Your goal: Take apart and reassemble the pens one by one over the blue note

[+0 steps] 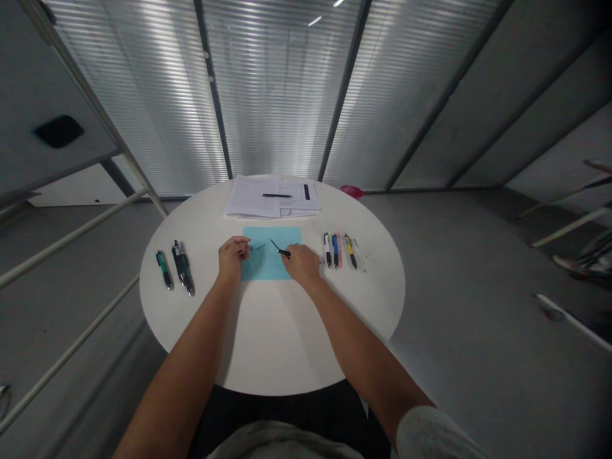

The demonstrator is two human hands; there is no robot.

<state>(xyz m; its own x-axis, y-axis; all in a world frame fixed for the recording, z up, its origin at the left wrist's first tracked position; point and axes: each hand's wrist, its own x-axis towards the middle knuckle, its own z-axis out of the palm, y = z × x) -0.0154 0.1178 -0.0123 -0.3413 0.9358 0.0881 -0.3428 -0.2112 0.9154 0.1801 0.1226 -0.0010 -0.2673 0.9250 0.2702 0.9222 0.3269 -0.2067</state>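
Note:
My right hand [305, 263] is closed round a short black pen part [284, 253]. A thin dark rod [274, 244], like a refill, sticks out from it up and to the left. Over the left edge of a light blue sheet [268, 271], the fingers of my left hand [232, 257] are pinched together. Something small and dark shows at those fingertips, too small to name. Just right of them is a thin dark piece [258, 247]; whether it is held or lies on the sheet, I cannot tell.
Several pens, among them a blue pen [335, 250] and a yellow pen [350, 252], lie in a row on the right of the round white table [277, 344]. Green and dark pens [182, 264] lie left. A black pen [277, 196] rests on papers [248, 201] at the back.

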